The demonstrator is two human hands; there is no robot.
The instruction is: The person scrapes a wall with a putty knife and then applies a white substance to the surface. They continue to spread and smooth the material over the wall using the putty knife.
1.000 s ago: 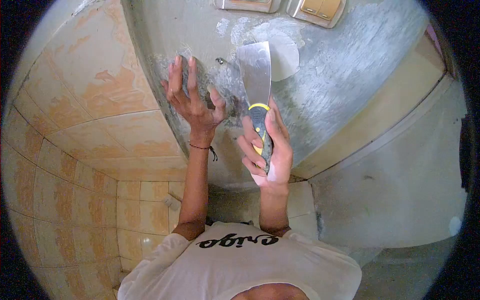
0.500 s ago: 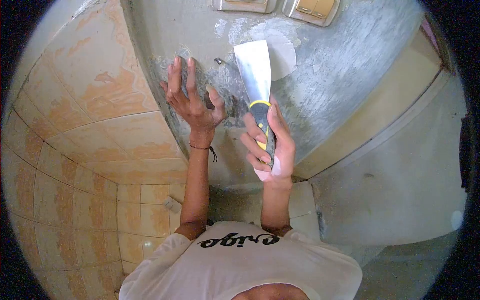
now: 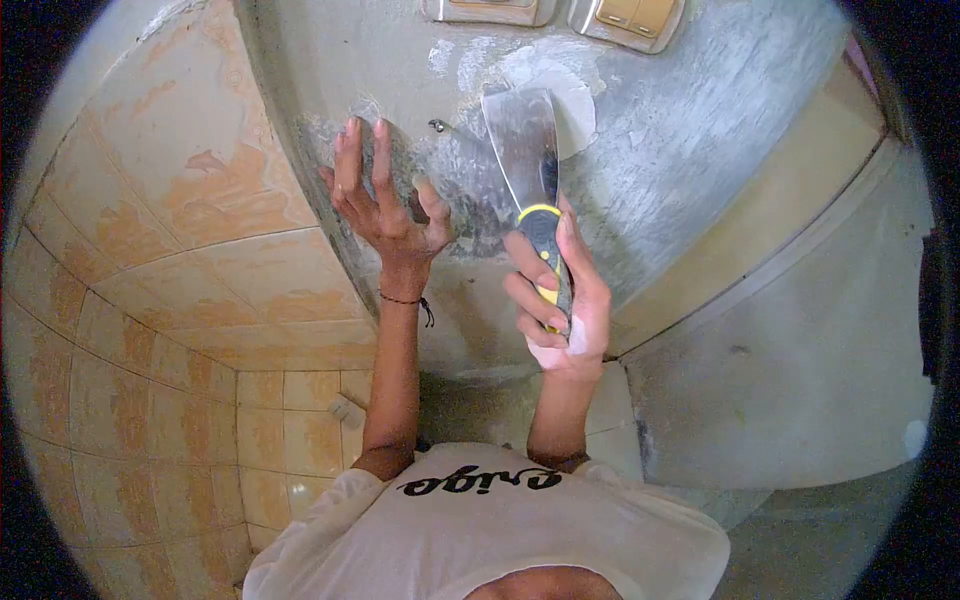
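My right hand (image 3: pixel 565 295) is wrapped round the black and yellow handle of a putty knife (image 3: pixel 520 140). Its wide metal blade points up, overlapping the lower left of a white filler patch (image 3: pixel 575 112) on the grey wall (image 3: pixel 680 130). White residue marks the heel of that hand. Further left, my left hand (image 3: pixel 385 205) lies against the wall with its fingers spread and nothing in it. A small dark screw or plug (image 3: pixel 437 126) sticks out of the wall between the left fingertips and the blade.
Two switch plates, one a beige light switch (image 3: pixel 630 15), sit at the top of the wall. Marbled orange tiles (image 3: pixel 190 170) cover the surface to the left. A door frame (image 3: pixel 760 250) runs along the right. Tiled floor (image 3: pixel 305 400) shows below, with a small grey object (image 3: pixel 346 409).
My right hand has moved slightly right and down with the putty knife, and the blade's face has turned from bright to darker. My left hand has stayed in place.
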